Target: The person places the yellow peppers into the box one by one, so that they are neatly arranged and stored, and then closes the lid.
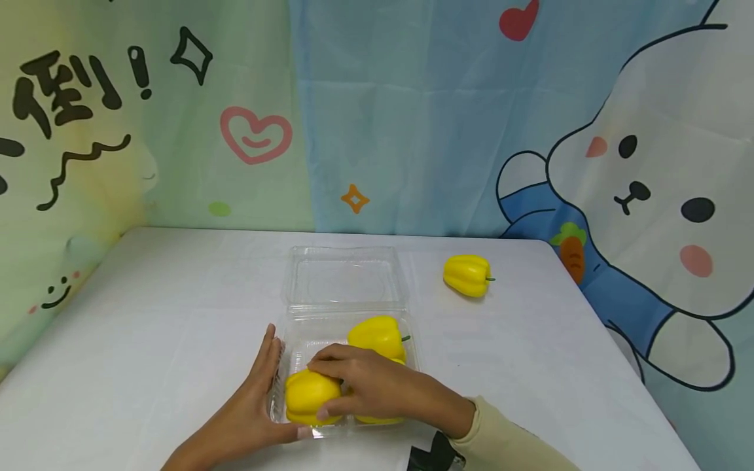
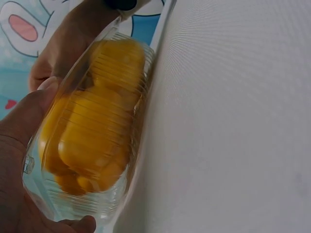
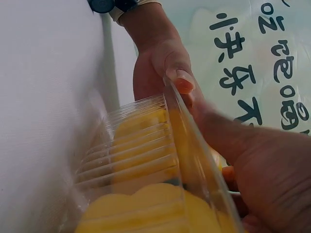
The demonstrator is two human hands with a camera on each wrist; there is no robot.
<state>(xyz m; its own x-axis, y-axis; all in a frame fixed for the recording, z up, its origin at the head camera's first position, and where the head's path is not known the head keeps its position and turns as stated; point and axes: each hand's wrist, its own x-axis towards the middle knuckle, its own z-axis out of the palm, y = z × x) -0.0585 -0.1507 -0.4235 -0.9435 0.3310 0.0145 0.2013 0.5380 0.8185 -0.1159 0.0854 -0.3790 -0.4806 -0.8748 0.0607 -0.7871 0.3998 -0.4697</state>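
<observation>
A clear hinged plastic container lies with its lid folded back. Inside are three yellow bell peppers: one at the front left, one at the back right and one at the front right, mostly hidden beneath my right hand. That hand grips the front-left pepper between thumb and fingers. My left hand braces the container's left side, its fingers straight along the wall and its thumb at the front edge. Through the ribbed wall the peppers show in the left wrist view.
Another yellow bell pepper with a green stem lies on the white tabletop, right of the lid. A black object sits at the front edge, near the right sleeve. A printed cloth hangs behind the table.
</observation>
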